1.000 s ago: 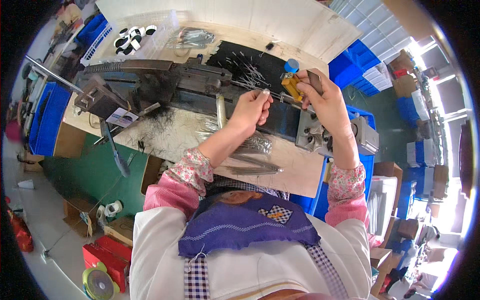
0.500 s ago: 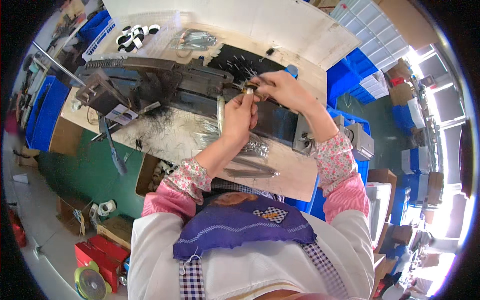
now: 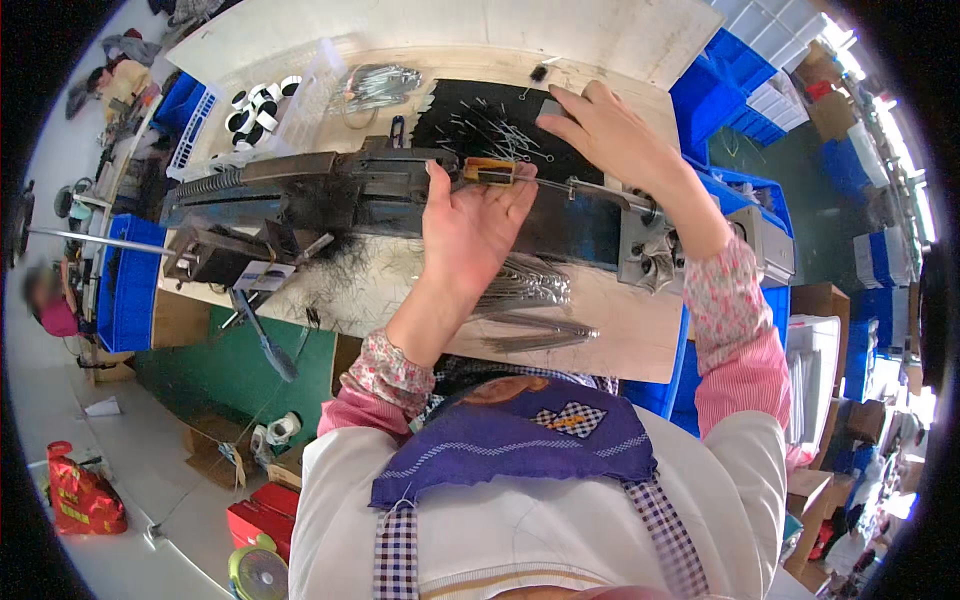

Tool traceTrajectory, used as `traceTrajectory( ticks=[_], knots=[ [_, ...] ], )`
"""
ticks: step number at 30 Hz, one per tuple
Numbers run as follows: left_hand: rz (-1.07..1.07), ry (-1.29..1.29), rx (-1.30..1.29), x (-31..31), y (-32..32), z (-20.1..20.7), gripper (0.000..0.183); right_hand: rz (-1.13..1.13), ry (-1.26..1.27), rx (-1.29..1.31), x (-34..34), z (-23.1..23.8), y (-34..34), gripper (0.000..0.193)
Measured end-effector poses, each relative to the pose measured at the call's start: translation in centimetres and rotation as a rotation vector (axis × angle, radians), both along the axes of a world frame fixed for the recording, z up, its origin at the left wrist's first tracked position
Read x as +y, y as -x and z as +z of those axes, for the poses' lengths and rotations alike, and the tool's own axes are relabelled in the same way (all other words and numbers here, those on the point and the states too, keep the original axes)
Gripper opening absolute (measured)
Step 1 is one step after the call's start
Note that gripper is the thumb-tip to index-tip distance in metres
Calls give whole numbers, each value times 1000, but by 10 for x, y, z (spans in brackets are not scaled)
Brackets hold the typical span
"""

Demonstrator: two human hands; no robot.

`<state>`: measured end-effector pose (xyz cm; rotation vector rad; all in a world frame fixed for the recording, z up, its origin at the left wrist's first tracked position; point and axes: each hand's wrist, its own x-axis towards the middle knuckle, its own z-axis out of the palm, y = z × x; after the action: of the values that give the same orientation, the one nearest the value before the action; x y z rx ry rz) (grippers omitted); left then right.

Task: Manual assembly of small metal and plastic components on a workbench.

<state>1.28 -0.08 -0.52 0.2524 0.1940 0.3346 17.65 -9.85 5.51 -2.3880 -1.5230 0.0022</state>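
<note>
Left hand (image 3: 472, 232) wide open, palm up, beside the yellow block (image 3: 489, 168), between near and far edges of the desk (image 3: 620, 338). Right hand (image 3: 628, 140) pinches what's probably 1 grey plate (image 3: 549, 108) over the black mat (image 3: 450, 100).

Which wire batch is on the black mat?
The loosely scattered wires, just beyond the yellow block; the far bundle by the clear basket and the near bundles lie bunched over pale wood instead.

Your left hand (image 3: 468, 238) uncurled from its pinch into an open palm beside the yellow block (image 3: 490, 171); your right hand (image 3: 615, 135) drew away, toward the far right corner of the bench (image 3: 630, 348).
</note>
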Motion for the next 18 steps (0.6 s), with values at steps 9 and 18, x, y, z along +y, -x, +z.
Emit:
traceTrajectory(
  ticks=[9,18],
  knots=[
    [31,-35,-48,-5,12,-7,71,153,-429,179,8,-13,30,14],
    [116,-128,52,-9,11,-1,69,267,-322,101,19,-12,32,10]
  ],
)
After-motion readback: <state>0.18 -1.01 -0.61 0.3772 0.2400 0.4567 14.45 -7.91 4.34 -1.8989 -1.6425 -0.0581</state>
